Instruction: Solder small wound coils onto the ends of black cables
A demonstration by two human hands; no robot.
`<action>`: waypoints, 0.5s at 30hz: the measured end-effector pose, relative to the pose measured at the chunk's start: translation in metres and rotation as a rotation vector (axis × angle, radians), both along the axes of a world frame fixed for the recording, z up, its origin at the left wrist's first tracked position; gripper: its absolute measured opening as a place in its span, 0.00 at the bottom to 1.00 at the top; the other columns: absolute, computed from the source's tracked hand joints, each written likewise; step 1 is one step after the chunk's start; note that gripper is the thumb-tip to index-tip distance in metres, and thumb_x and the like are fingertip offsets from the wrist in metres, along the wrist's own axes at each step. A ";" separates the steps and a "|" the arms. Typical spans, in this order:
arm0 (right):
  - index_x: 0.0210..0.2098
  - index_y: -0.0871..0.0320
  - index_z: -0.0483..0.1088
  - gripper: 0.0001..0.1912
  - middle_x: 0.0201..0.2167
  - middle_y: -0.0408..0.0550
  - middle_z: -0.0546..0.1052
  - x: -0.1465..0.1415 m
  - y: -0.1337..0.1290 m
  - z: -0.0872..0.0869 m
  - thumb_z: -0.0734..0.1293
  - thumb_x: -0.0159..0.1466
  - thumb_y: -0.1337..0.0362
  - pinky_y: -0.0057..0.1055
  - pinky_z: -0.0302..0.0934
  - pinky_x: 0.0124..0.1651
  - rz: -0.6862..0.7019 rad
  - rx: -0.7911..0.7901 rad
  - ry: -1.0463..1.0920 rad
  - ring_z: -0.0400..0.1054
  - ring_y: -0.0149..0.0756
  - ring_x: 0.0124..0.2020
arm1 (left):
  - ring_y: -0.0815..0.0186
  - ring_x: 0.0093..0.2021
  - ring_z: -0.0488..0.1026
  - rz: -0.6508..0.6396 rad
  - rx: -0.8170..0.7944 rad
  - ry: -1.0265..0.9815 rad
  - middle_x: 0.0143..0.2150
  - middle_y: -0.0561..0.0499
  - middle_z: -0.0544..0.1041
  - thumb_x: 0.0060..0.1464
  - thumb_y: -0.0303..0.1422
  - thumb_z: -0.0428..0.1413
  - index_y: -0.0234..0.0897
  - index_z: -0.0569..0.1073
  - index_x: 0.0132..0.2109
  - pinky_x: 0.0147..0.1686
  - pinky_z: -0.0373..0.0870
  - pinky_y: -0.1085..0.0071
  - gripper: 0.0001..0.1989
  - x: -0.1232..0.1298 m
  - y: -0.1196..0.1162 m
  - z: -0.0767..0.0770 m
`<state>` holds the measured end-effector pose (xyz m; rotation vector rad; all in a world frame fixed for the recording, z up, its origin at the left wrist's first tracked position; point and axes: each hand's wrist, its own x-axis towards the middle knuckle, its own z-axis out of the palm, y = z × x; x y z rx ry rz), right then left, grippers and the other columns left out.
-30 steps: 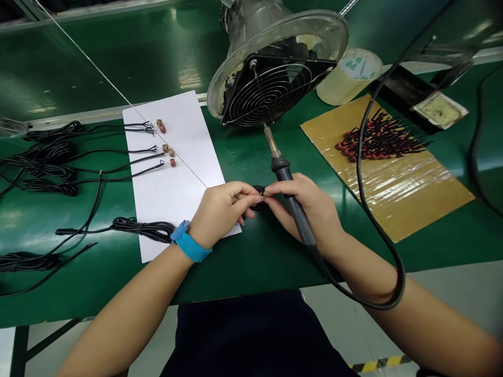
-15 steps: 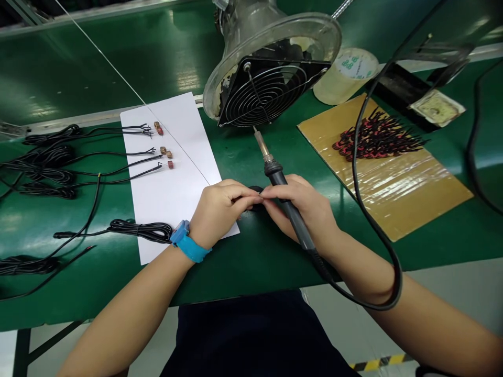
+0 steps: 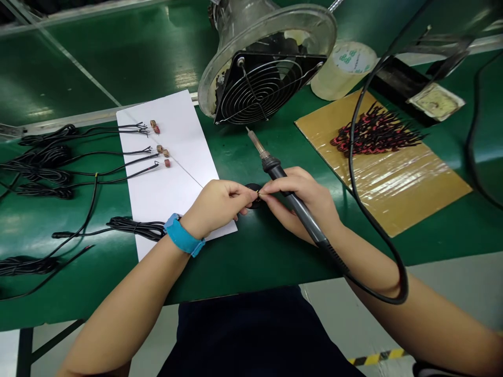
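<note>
Just right of the white sheet (image 3: pixel 157 209), near its near right corner, both hands are working close together over a round black part (image 3: pixel 254 203). The left hand (image 3: pixel 216 207), partly overlapping the sheet's right edge, is pinching a small piece (image 3: pixel 258 194) between thumb and forefinger, though fingers and size are hiding exactly what it is. The right hand (image 3: pixel 312 204), farther right of the sheet, is bringing thumb and forefinger to that same piece while gripping a soldering iron (image 3: pixel 301 212). The iron's tip is pointing away from the fingers, toward the extractor fan (image 3: pixel 257 94) beyond the sheet's far right corner. A thin wire (image 3: pixel 184 170) is running across the sheet toward the left hand. Handling this well probably means letting the left pinch do the steadying while the right fingertips are making only small, light adjustments, keeping the metal tip clear of skin and wire, and leaving the cord (image 3: pixel 353 175) enough slack that it is not tugging the iron.
</note>
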<state>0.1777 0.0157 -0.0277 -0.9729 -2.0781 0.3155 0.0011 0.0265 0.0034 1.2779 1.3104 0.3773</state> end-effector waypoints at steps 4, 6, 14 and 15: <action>0.36 0.52 0.66 0.10 0.30 0.39 0.75 0.002 0.000 0.003 0.64 0.60 0.73 0.31 0.66 0.38 0.001 0.074 -0.048 0.68 0.31 0.32 | 0.75 0.22 0.66 0.018 -0.077 -0.021 0.23 0.52 0.72 0.53 0.33 0.55 0.30 0.75 0.29 0.21 0.65 0.79 0.11 0.001 0.001 -0.002; 0.37 0.53 0.66 0.09 0.29 0.41 0.75 0.003 -0.004 0.006 0.65 0.59 0.73 0.31 0.66 0.38 -0.048 0.058 -0.047 0.69 0.32 0.33 | 0.75 0.22 0.67 0.026 -0.090 -0.036 0.25 0.51 0.72 0.53 0.33 0.55 0.30 0.75 0.29 0.21 0.66 0.79 0.10 0.001 0.002 -0.002; 0.57 0.53 0.63 0.27 0.30 0.45 0.77 0.019 -0.051 -0.002 0.66 0.59 0.74 0.33 0.68 0.34 -0.201 0.032 0.178 0.72 0.34 0.31 | 0.76 0.21 0.67 0.040 -0.111 -0.052 0.21 0.53 0.71 0.53 0.31 0.56 0.30 0.74 0.26 0.22 0.67 0.80 0.10 0.001 0.004 -0.002; 0.57 0.54 0.64 0.27 0.31 0.46 0.76 0.021 -0.058 -0.005 0.67 0.59 0.73 0.33 0.68 0.33 -0.220 0.043 0.191 0.72 0.35 0.31 | 0.75 0.21 0.68 0.046 -0.111 -0.053 0.21 0.52 0.71 0.53 0.31 0.56 0.30 0.74 0.27 0.22 0.67 0.80 0.10 0.001 0.004 -0.002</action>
